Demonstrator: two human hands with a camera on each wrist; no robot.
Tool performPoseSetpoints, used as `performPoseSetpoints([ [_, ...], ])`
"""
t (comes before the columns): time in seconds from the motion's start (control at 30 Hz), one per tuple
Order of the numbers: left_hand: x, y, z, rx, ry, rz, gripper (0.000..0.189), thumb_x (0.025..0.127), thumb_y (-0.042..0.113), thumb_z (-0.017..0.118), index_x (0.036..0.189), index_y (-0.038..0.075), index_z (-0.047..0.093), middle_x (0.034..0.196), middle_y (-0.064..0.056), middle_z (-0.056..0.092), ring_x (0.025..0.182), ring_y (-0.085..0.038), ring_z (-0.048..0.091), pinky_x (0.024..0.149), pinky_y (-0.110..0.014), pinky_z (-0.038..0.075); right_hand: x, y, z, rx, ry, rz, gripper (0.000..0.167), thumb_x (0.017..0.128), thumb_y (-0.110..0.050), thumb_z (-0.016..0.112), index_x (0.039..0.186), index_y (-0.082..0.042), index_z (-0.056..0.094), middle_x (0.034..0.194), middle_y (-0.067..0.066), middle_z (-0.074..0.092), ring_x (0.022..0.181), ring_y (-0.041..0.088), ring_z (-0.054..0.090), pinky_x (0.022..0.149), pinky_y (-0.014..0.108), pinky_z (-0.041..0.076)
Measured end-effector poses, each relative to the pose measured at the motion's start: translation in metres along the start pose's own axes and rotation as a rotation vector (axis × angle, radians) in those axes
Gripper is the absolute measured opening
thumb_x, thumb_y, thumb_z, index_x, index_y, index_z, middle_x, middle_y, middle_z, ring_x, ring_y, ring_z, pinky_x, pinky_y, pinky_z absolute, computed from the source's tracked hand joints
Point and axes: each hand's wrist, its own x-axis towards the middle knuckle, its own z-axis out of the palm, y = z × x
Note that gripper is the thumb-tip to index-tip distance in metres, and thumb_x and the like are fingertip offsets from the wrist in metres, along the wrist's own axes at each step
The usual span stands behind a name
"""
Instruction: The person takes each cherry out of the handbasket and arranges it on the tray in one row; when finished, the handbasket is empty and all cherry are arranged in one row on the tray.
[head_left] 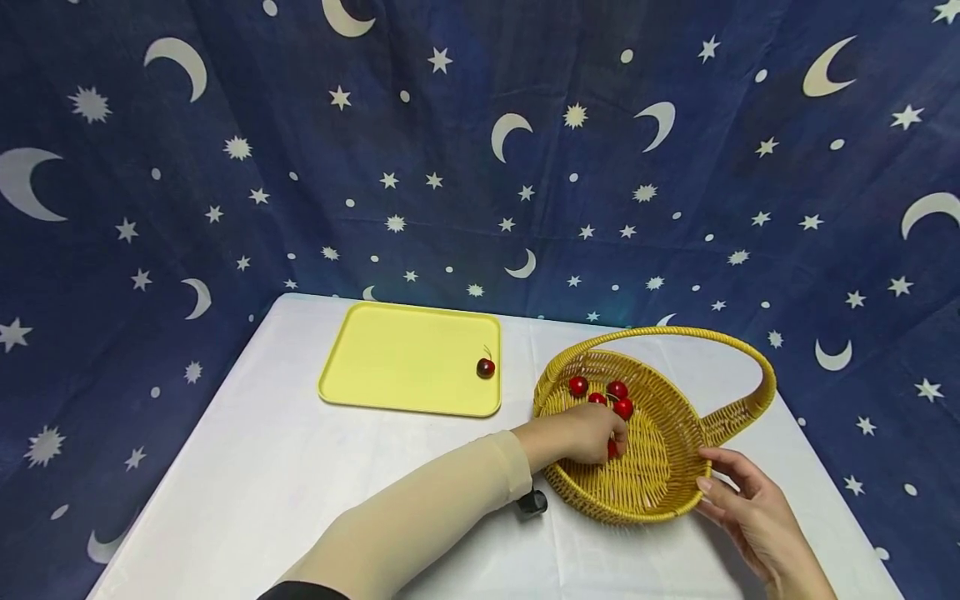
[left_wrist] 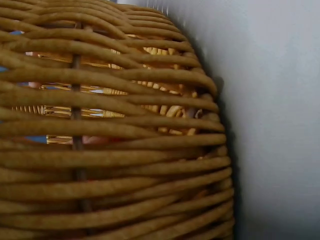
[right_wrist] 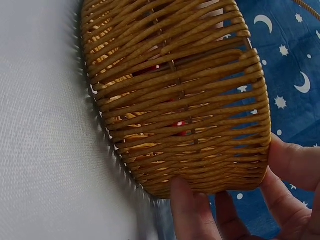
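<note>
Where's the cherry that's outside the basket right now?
In the head view, that cherry lies on the yellow tray, close to its right edge, the side nearest the wicker basket.

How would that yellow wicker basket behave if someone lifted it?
The wicker basket is probably light for its size, given the gaps in its weave. Its arched handle, standing unsupported, suggests stiffness. Round cherries inside may roll if it tips.
</note>
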Motion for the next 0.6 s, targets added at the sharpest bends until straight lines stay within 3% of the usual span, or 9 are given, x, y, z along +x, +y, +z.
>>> performPoseSetpoints([
  [0.13,-0.003,0.0,-0.001,-0.001,-0.008,0.002,0.021,0.093,0.005,0.08,0.102,0.024,0.078,0.096,0.01,0.068,0.086,-0.005,0.058,0.072,-0.016,0.046,-0.001,-0.001,0.002,0.006,-0.007,-0.013,0.043,0.103,0.013,0.056,0.139,-0.009,0.066,0.124,-0.005,0.068,0.105,0.007,0.072,0.083,0.033,0.066],
  [0.3,-0.009,0.003,-0.008,-0.028,0.094,0.014,0.016,0.092,0.015,0.085,0.102,0.023,0.076,0.097,0.01,0.067,0.088,-0.003,0.058,0.075,-0.015,0.045,-0.001,-0.001,0.004,-0.007,0.0,-0.018,0.043,0.103,0.013,0.057,0.139,-0.01,0.066,0.124,-0.005,0.067,0.103,0.006,0.072,0.081,0.032,0.066],
  [0.47,-0.033,0.005,-0.019,-0.22,0.187,0.058,0.025,0.086,0.014,0.091,0.105,0.022,0.076,0.106,0.011,0.073,0.092,0.001,0.059,0.082,-0.014,0.046,0.0,-0.001,0.004,-0.013,0.004,-0.022,0.044,0.103,0.013,0.057,0.138,-0.011,0.066,0.122,-0.005,0.067,0.103,0.006,0.072,0.08,0.032,0.066],
  [0.6,-0.061,0.0,-0.022,-0.406,0.204,0.105,0.03,0.083,0.009,0.092,0.107,0.019,0.077,0.105,0.012,0.074,0.08,0.002,0.061,0.077,-0.015,0.049,0.0,0.002,0.002,0.011,0.005,-0.03,0.045,0.102,0.015,0.056,0.137,-0.011,0.068,0.122,-0.005,0.068,0.103,0.008,0.072,0.08,0.032,0.067],
])
